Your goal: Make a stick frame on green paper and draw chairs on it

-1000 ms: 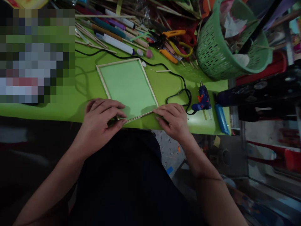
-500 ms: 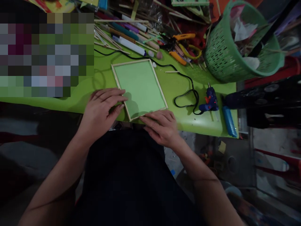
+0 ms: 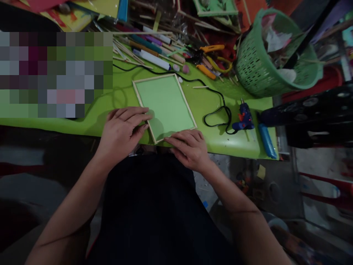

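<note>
A square light-green sheet (image 3: 167, 101) edged with thin pale wooden sticks lies at a tilt on the bright green table, its lowest corner near the front edge. My left hand (image 3: 124, 129) rests at the left stick edge, fingers stretched over it and thumb just below them. Along the lower stick edge lies my right hand (image 3: 190, 147), its fingers extended against the border and its thumb lower, near the table's edge. Both hands touch the frame without wrapping round it. The undersides of the fingers are hidden.
A blue glue gun (image 3: 244, 117) with a looped black cord (image 3: 217, 108) lies at right, near a blue tube-like object (image 3: 267, 141). Behind are orange-handled pliers (image 3: 206, 60), several markers (image 3: 153, 59) and sticks, and a green basket (image 3: 253, 70). A blurred block covers the left.
The view has shifted slightly, so the table items appear a little lower. Both hands keep nearly the same place on the frame's left and lower edges.
</note>
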### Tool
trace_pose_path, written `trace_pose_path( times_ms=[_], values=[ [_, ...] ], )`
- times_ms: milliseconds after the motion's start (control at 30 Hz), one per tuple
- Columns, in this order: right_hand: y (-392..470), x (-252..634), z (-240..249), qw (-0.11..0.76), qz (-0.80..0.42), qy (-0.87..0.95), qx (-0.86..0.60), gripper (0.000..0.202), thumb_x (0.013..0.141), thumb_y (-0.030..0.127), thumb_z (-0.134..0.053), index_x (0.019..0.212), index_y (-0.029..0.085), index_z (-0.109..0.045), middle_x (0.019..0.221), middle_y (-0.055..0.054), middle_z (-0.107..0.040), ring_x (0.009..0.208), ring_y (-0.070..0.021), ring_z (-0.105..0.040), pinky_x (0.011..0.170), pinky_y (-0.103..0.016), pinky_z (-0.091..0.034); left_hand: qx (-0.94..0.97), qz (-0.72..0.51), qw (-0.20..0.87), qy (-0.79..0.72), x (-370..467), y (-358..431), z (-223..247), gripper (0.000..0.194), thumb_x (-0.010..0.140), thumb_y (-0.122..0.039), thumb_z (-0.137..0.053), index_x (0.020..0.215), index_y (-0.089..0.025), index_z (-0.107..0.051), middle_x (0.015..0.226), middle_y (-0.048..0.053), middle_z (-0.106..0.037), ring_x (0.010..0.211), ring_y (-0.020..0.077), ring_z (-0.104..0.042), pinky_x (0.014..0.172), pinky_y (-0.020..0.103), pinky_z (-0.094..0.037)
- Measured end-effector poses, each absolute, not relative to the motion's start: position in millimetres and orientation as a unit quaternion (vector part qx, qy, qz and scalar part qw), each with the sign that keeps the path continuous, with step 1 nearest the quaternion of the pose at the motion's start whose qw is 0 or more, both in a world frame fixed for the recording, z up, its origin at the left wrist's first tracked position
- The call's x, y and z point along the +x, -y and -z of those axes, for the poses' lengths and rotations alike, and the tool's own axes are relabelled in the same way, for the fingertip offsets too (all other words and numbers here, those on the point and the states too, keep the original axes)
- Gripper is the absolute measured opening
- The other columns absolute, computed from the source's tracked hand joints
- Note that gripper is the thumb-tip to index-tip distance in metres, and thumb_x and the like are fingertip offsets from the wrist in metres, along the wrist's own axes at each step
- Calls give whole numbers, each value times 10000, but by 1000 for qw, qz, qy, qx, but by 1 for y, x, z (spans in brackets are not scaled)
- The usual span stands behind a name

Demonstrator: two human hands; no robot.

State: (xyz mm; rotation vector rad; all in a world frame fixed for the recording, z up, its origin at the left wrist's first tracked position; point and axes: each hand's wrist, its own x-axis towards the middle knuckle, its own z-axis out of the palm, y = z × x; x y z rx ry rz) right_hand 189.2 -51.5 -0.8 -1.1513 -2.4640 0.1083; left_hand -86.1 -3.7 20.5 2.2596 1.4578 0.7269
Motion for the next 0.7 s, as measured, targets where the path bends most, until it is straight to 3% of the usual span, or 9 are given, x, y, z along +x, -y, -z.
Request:
trace_pose_path(
  times_ms=[167, 233, 400, 500, 700],
  values=[
    [52, 190, 1, 286, -18, 865, -412, 398, 1024, 274, -655, 1417, 317, -695, 1262, -59, -783, 1151, -246, -715, 991, -421, -521, 809, -226, 166, -517, -97, -35, -36, 370, 1079, -363, -492, 1350, -215, -697, 1534, 85, -668, 1442, 271, -592, 1231, 510, -440],
    [52, 190, 1, 313, -10, 851, -422, 388, 1018, 261, -657, 1402, 302, -698, 1239, -66, -789, 1136, -248, -724, 995, -427, -529, 815, -193, 153, -525, -99, -53, -41, 411, 1066, -368, -525, 1417, -207, -665, 1579, 83, -627, 1482, 265, -548, 1260, 500, -408],
    [55, 194, 4, 344, 12, 832, -435, 348, 993, 223, -689, 1336, 273, -724, 1177, -74, -798, 1103, -254, -731, 978, -433, -534, 845, -108, 177, -493, -97, -75, -44, 483, 1121, -402, -405, 1516, -204, -601, 1736, 59, -442, 1637, 273, -326, 1336, 532, -234],
    [57, 195, 7, 341, 4, 817, -465, 341, 987, 222, -681, 1313, 301, -740, 1172, -65, -797, 1113, -267, -725, 1003, -464, -532, 849, -101, 183, -485, -97, -76, -40, 500, 1135, -426, -354, 1536, -238, -585, 1754, 35, -411, 1631, 262, -338, 1335, 539, -221],
    [58, 198, 9, 380, 5, 791, -479, 315, 995, 228, -664, 1292, 303, -739, 1152, -69, -794, 1085, -271, -725, 977, -470, -552, 835, -104, 171, -512, -100, -79, -31, 494, 1077, -501, -496, 1502, -283, -622, 1725, 29, -464, 1575, 267, -411, 1319, 571, -241]
  ],
)
